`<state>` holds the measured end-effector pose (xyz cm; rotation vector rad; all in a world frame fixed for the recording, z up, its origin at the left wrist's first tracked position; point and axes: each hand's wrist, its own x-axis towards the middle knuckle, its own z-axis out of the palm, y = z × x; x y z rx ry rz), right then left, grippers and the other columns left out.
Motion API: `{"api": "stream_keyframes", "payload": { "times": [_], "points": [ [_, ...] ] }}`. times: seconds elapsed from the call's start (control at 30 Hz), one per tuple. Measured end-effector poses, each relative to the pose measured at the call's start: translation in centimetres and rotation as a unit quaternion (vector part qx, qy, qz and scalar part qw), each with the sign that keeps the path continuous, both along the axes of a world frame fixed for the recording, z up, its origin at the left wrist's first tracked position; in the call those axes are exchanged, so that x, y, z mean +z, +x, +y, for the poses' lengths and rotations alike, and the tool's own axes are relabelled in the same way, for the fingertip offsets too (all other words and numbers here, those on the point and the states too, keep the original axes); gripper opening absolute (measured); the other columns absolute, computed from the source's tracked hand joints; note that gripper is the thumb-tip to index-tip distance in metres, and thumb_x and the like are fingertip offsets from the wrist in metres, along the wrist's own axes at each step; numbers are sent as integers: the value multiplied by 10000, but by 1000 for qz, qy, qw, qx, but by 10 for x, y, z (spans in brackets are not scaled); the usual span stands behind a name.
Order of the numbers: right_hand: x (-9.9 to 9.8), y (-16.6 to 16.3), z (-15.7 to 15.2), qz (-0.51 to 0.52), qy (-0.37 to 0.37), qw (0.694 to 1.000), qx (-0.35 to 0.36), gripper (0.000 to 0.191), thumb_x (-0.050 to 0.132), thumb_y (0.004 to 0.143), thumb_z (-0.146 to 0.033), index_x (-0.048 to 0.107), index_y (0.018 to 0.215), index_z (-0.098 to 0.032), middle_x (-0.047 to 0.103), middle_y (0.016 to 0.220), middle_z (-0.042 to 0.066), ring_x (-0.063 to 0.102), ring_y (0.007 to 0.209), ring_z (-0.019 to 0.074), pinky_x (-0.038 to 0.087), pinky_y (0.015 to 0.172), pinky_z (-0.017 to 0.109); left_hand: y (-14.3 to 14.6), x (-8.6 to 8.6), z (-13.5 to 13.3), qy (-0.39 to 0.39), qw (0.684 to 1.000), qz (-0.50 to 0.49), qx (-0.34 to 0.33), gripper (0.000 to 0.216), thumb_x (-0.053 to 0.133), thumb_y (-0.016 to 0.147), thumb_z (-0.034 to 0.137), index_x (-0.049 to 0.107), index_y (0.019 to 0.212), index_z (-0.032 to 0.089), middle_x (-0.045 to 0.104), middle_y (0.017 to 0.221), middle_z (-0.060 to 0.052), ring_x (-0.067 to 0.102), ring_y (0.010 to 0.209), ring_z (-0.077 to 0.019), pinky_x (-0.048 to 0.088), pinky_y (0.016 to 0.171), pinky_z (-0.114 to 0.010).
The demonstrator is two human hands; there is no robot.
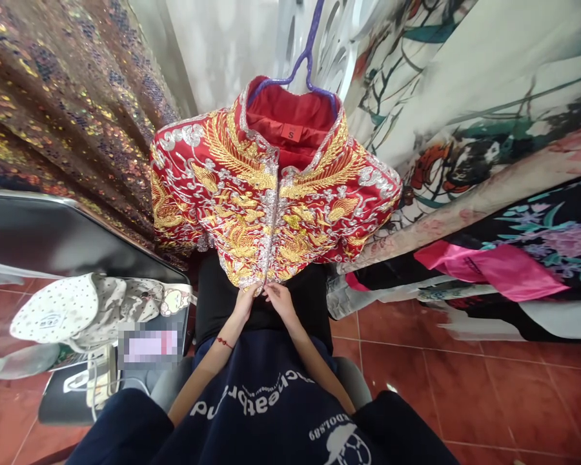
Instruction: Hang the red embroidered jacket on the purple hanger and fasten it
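Note:
A red jacket (242,213) with dense gold and silver embroidery hangs in front of me on a purple hanger (309,48). Its stand collar gapes, showing red lining and a size tag (291,133) marked S. The lower front lies over my lap. My left hand (246,302), with a red cord bracelet (223,341) on its wrist, pinches the bottom hem at the centre front. Close beside it, my right hand (277,299) pinches the other edge of the front opening. The fingertips nearly meet; whatever small fastening lies between them cannot be made out.
Sequined fabric (77,97) hangs on the left, painted cloth (440,116) on the right. A chair (72,226) at left holds a dotted white hat (61,307), a phone-like blurred item (150,347) and a plastic bottle (26,361). Pink satin (494,268) hangs at right above red floor tiles (397,368).

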<state>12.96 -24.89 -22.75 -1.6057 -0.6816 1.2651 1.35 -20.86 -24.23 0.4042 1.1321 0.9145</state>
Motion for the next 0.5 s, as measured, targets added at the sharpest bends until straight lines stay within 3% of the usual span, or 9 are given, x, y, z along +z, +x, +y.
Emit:
{"api": "stream_keyframes", "payload": {
  "times": [0.2,0.4,0.5],
  "points": [
    [8,-2,0,5,16,1000,-6,373,657,734,-560,682,776,-189,712,688,38,632,575,151,535,588,281,0,2,-1,5,1000,3,-11,489,909,527,299,740,946,111,775,915,-82,710,907,-220,497,962,-376],
    [24,-1,-1,-37,7,999,-18,210,717,703,-425,638,675,-232,664,688,13,620,692,166,491,654,257,-1,-5,-1,16,1000,14,-22,534,918,492,287,740,967,119,781,952,-88,720,935,-225,492,994,-384],
    [26,-1,2,-9,-16,1000,-3,200,701,700,-393,608,621,-235,614,597,-8,574,604,141,443,581,237,-5,-7,-2,24,999,29,-30,505,916,504,305,748,938,113,783,944,-100,723,957,-242,496,996,-394]
  ]
}}
